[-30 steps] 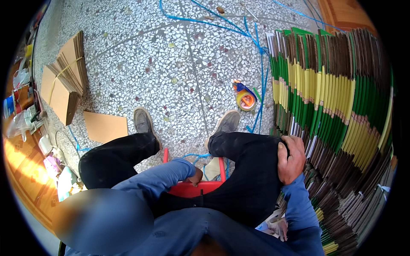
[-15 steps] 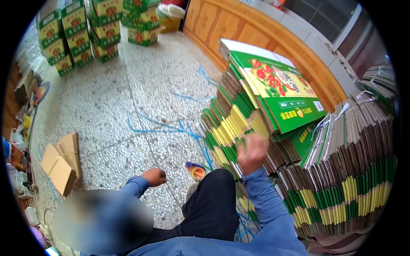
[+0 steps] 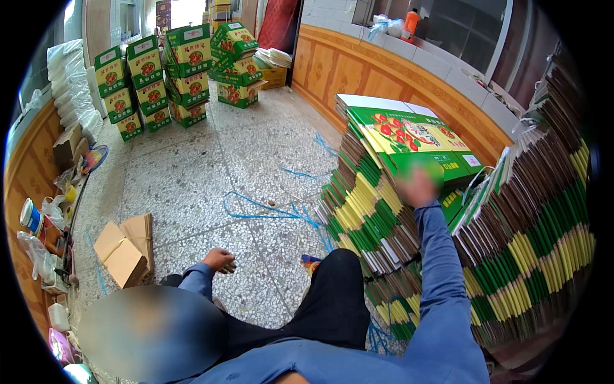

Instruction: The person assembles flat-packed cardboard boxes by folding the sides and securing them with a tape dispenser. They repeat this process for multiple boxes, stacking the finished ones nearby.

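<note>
My right hand (image 3: 419, 185) is at the near edge of the top green-and-yellow flattened carton (image 3: 412, 131), printed with red fruit. Blur smears its fingers, so I cannot see whether they grip the cardboard. Below that carton, a tall stack of folded cartons (image 3: 364, 198) leans with its edges showing green, yellow and brown. My left hand (image 3: 219, 259) hangs above the speckled floor, its fingers loosely bent and slightly apart, with nothing visible in them. A blurred patch covers part of the lower left, by my left arm.
More bundled flat cartons (image 3: 524, 237) fill the right side. Brown cardboard pieces (image 3: 125, 249) lie on the floor at left. Blue straps (image 3: 268, 214) are strewn mid-floor. Assembled boxes (image 3: 188, 61) stand stacked at the back. A tape roll (image 3: 310, 261) rests near my knee.
My right hand has moved forward and right, from the stack's side to the top carton. The left hand's fist has loosened. The view has tilted up, showing more of the back.
</note>
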A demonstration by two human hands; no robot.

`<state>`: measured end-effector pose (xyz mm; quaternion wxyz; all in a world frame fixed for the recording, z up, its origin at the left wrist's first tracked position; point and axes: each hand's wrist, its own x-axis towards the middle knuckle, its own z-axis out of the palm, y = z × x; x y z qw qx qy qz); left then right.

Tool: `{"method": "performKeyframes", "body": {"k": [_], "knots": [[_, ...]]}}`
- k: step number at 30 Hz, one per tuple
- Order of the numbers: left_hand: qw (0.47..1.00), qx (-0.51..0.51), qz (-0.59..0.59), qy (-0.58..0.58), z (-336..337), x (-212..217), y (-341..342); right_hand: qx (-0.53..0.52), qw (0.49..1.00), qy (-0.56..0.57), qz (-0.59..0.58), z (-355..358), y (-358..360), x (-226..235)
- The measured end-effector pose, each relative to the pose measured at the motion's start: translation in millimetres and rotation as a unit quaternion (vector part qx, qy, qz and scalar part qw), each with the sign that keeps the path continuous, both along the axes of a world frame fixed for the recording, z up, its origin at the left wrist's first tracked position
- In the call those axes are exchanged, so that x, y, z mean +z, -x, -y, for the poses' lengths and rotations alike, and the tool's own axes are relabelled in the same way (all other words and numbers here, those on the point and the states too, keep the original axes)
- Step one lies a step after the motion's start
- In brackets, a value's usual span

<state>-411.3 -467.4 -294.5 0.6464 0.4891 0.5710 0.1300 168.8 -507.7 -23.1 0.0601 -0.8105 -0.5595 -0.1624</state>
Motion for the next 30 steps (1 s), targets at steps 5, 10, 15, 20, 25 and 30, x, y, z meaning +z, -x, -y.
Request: {"method": "performKeyframes", "body": {"k": [5,10,15,20,25,30], "knots": [[0.994,-0.079,-0.075,-0.023,-7.1,-31.2,-9.2,0.071,0.996,-0.039,-0.028,17.9,22.2,-18.8],[0.998,-0.065,0.0,0.0,0.9,-1.1,-27.6,0.105,0.982,-0.142,0.063,77.9,100.9,-5.6],[0.973,-0.003,0.227,0.04,-25.8,32.5,-67.9,0.289,0.907,-0.262,0.161,109.1,126.0,-4.9],[0.899,0.068,0.433,0.008,-67.2,110.4,-99.3,0.383,0.881,-0.229,0.161,185.5,188.0,10.1],[0.77,-0.026,0.634,0.062,-109.5,169.3,-171.6,0.289,0.932,-0.2,0.083,284.4,186.3,8.1],[0.805,-0.057,0.589,0.038,-161.9,119.1,-111.5,0.15,0.889,-0.19,-0.388,336.1,138.0,0.7]]}}
